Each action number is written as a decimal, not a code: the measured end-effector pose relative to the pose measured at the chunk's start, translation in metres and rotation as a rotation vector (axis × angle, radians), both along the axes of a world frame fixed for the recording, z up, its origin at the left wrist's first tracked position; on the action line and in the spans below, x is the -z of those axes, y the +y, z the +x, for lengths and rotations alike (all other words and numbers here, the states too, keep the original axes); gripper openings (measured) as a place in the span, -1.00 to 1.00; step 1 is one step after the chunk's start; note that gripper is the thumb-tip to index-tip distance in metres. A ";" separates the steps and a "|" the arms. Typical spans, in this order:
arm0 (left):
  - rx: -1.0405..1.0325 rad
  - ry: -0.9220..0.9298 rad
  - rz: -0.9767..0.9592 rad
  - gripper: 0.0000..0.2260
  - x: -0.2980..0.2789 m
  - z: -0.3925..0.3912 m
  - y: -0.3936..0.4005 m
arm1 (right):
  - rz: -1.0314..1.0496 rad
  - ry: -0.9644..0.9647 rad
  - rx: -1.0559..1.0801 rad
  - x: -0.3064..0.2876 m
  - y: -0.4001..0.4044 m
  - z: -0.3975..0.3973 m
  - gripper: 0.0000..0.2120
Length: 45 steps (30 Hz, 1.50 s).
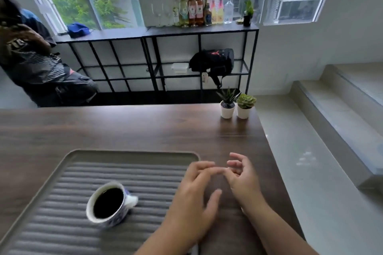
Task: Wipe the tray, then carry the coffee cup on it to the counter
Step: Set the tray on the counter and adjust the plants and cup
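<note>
A grey ribbed tray point(132, 156) lies on the dark wooden table, at the lower left. On it stands a blue-and-white coffee cup point(110, 205) full of black coffee, its handle pointing right. My left hand point(194, 198) hovers over the tray's right edge, fingers spread, holding nothing. My right hand point(241, 176) is just right of the tray over the bare table, fingers loosely curled and apart, its fingertips close to those of the left. No cloth is in view.
Two small potted succulents point(236, 105) stand at the table's far right corner. Beyond the table a black shelf unit point(199, 33) carries bottles and a black bag. A person point(35, 64) sits at the left. Steps rise on the right.
</note>
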<state>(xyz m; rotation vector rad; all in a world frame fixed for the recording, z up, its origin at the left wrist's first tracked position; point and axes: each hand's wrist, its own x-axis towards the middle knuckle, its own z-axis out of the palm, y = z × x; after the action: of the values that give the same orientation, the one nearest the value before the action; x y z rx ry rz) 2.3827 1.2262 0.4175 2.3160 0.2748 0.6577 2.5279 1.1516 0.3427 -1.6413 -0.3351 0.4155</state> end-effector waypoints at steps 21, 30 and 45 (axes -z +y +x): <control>-0.879 0.571 0.054 -0.62 0.071 -0.298 0.228 | -0.495 -0.494 -0.194 -0.004 -0.050 -0.164 -0.43; -0.702 0.418 0.045 -0.61 0.070 -0.299 0.241 | -0.561 -0.518 0.006 -0.002 -0.040 -0.179 -0.59; -0.651 0.334 -0.015 -0.62 0.065 -0.214 0.248 | -0.627 -0.513 0.188 -0.002 -0.010 -0.119 -0.64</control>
<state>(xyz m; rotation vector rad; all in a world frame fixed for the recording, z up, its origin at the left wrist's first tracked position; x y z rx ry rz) 2.1689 1.4738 0.3522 2.3047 1.2147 0.5548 2.4092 1.1411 0.3452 -2.3723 -0.4523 -0.0702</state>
